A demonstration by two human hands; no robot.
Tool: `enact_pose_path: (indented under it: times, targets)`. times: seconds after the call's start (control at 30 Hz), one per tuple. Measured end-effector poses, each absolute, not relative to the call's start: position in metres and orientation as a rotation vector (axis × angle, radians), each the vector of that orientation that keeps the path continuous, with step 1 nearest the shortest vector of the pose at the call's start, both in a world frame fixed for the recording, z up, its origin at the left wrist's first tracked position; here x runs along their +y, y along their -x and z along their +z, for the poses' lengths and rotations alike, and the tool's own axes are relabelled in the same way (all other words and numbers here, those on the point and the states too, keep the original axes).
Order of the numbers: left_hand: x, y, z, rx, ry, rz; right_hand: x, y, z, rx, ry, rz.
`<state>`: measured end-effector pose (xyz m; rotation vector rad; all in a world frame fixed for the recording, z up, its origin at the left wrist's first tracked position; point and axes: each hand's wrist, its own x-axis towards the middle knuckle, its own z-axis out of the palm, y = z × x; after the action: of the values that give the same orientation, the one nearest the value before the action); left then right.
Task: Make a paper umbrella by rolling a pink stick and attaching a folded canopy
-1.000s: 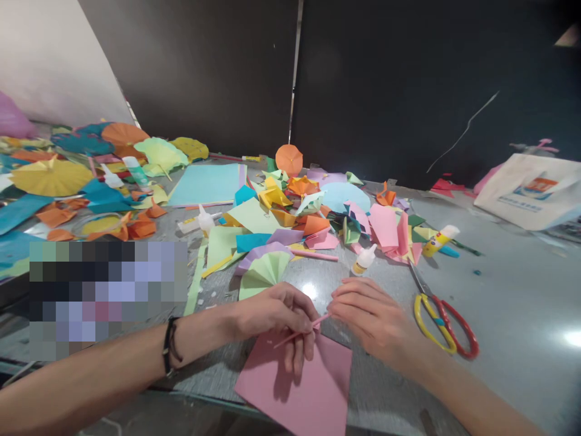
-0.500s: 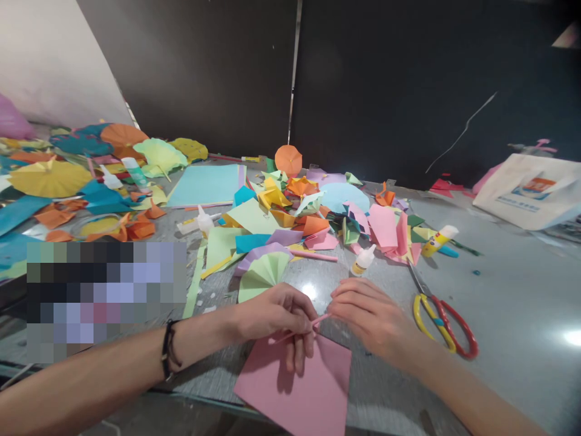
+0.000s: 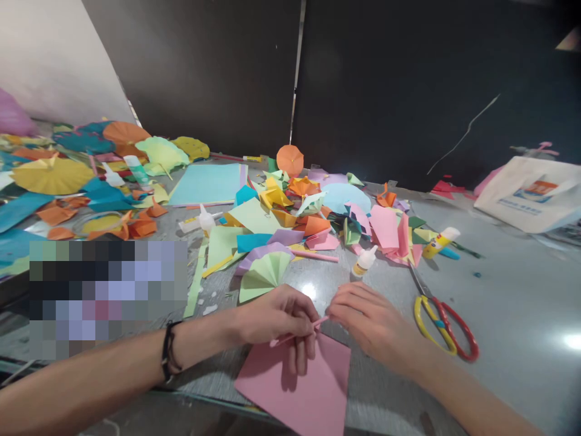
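A thin pink paper roll (image 3: 321,322) spans the gap between my two hands. My left hand (image 3: 284,318) is closed around its middle, and its left end pokes out under the thumb. At the right end, the bent fingers of my right hand (image 3: 363,315) pinch the tip, which they hide. Beneath my left hand lies a pink paper sheet (image 3: 313,393), reaching over the table's front edge. A pleated light-green paper fan (image 3: 264,277) rests just beyond my left hand. Beyond my right hand stands a small glue bottle (image 3: 364,263).
Scissors (image 3: 447,327) with red and yellow handles lie at the right, near a yellow glue stick (image 3: 440,243). Folded paper scraps (image 3: 313,225) pile up across the middle. Blue paper sheets (image 3: 209,184) lie behind, and a white bag (image 3: 512,197) is at far right.
Both hands keep nearly the same place and grip. The left end of the pink paper roll shows more clearly below the left thumb. The camera view has shifted slightly.
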<state>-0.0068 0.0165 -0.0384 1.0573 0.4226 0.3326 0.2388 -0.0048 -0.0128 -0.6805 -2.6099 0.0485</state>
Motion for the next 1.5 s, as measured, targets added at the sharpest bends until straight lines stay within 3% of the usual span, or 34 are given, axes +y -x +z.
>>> enact_pose_path:
  times: [1.5]
  targets:
    - [0.0198,0.0074,-0.0355,0.382,-1.05,0.343,-0.0101,-0.235,-0.0096,-2.529,0.689,0.062]
